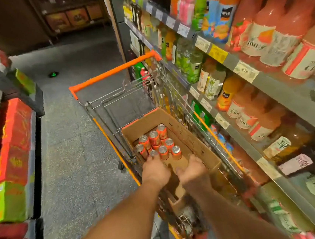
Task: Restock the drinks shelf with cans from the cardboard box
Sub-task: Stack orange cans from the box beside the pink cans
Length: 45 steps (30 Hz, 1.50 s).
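Observation:
An open cardboard box sits inside an orange-trimmed wire shopping cart. Several red cans with silver tops stand upright at the box's far left side. My left hand reaches into the box, its fingers touching the nearest can. Just to the right, my right hand hovers over the bare box floor with relaxed fingers, holding nothing. The drinks shelf runs along the right, packed with bottles.
Price tags line the shelf edges beside the cart. A display of red and green cartons stands on the left of the aisle. Grey floor stretches between them, with dark wooden fixtures at the far end.

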Each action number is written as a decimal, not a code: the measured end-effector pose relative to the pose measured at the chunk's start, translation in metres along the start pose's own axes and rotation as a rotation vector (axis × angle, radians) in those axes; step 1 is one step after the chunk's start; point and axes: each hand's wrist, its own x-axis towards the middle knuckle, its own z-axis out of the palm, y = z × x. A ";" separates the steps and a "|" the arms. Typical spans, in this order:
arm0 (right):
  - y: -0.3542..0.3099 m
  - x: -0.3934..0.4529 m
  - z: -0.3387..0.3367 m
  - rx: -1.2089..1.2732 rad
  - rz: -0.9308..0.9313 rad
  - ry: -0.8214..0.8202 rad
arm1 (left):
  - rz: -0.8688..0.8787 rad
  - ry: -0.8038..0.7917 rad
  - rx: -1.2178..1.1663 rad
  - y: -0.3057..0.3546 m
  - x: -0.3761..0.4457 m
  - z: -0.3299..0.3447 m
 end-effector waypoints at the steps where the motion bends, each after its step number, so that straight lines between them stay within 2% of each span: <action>1: 0.004 0.021 0.008 -0.026 -0.040 -0.025 | -0.001 -0.005 0.020 0.004 0.018 0.002; 5: 0.011 0.114 0.033 -0.181 -0.083 -0.106 | -0.031 0.004 0.046 0.013 0.098 0.022; 7: 0.022 0.160 0.061 -0.160 -0.057 -0.148 | -0.038 0.001 0.087 0.011 0.144 0.041; 9: 0.039 0.203 0.093 -0.160 -0.080 -0.118 | -0.048 -0.006 0.106 0.008 0.187 0.060; 10: 0.046 0.223 0.106 -0.192 -0.050 -0.147 | -0.057 -0.022 0.127 0.007 0.207 0.069; 12: 0.056 0.252 0.132 -0.221 -0.032 -0.303 | -0.074 -0.043 0.171 -0.001 0.241 0.087; 17: 0.085 0.289 0.198 -0.405 -0.065 -0.232 | -0.069 -0.086 0.205 -0.021 0.300 0.138; 22: 0.100 0.318 0.236 -0.356 -0.062 -0.233 | -0.144 -0.078 0.236 -0.031 0.328 0.171; 25: 0.101 0.328 0.242 -0.462 -0.031 -0.263 | -0.160 -0.026 0.316 -0.035 0.340 0.179; 29: 0.105 0.335 0.242 -0.550 -0.085 -0.233 | -0.146 0.014 0.381 -0.034 0.342 0.181; 34: 0.110 0.329 0.234 -0.390 -0.079 -0.259 | -0.112 0.024 0.376 -0.023 0.329 0.172; 39: 0.086 0.302 0.205 -0.521 -0.075 -0.223 | -0.045 0.104 0.373 -0.012 0.298 0.139; 45: 0.041 0.240 0.150 -0.491 -0.084 -0.177 | 0.028 0.093 0.315 -0.012 0.249 0.084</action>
